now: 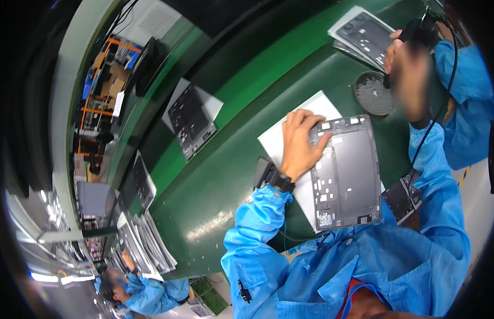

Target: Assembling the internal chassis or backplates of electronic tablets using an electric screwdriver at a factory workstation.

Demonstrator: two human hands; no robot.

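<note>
My left hand [300, 143] grips the upper left corner of a grey tablet back cover [358, 165], with the thumb on its inner face and the fingers bent at the edge. Small white pads and dark strips dot the cover, which lies tilted over a white sheet [273, 135] at the bench's near edge. My right hand [413, 87] is raised at the right, near a round dark ribbed dish [373, 93]. It is blurred, so its fingers and anything in them cannot be made out.
Further tablet covers lie on the green bench [215, 196]: one on white paper [191, 119], one at the far right [366, 34]. Stacked panels [151, 244] stand at the left. A black cable [443, 101] hangs by my right arm. Co-workers in blue sit right [467, 74] and lower left [151, 295].
</note>
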